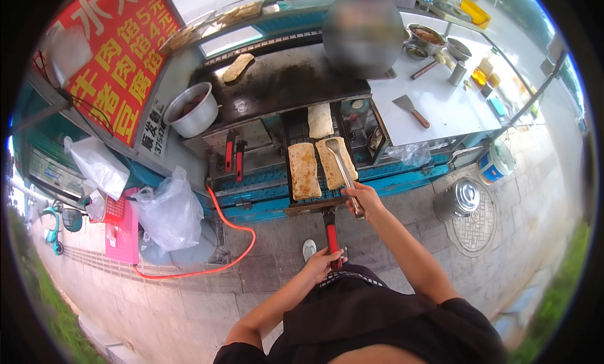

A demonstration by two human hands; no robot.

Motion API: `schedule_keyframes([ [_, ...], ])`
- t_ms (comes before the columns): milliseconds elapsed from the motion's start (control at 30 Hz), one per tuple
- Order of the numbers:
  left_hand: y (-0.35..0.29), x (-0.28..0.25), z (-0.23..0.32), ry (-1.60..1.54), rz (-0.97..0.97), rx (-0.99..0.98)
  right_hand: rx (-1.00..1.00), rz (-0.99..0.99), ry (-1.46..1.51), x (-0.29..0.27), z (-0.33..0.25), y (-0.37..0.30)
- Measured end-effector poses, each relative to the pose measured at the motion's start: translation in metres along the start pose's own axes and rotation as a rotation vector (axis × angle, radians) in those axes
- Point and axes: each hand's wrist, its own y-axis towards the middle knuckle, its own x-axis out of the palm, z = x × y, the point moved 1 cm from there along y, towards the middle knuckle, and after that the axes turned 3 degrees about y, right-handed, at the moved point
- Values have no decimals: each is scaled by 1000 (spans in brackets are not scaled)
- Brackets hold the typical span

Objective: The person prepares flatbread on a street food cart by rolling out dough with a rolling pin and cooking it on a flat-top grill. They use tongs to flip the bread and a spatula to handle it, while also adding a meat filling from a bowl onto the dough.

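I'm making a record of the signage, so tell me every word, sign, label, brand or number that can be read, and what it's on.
Red signboard: large white and yellow characters and numbers, readable, but I won't copy wording.
Pale panel beside it: dark characters and digits, partly readable, also not copied.
Bucket label at right: too small to read.
Tongs and held red handle: no print visible.

Tongs (344,172) are slanting over the right side of the pulled-out tray (308,207), so they're blocking a straight drop there. Red handles (229,157) are hanging just left of the tray, orange hose (245,241) is looping farther left. Bare pavement (406,210) is running front-right of it toward the steel pot (458,199). Behind it, the griddle (277,90) is mostly lying open.
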Motion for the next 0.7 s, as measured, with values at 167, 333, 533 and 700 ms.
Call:
schedule_keyframes([
  [167, 7, -4, -8, -25, 9, 35, 43, 17, -101, 9, 10, 5],
  [333, 8, -10, -8, -18, 13, 14, 231, -40, -186, -11, -20, -62],
  [533, 7, -11, -7, -28, -14, -6, 413, -136, -244, -54, -68, -150],
  [700, 31, -25, -14, -42, -29, -101, 358, -144, -68, -78, -79, -206],
])
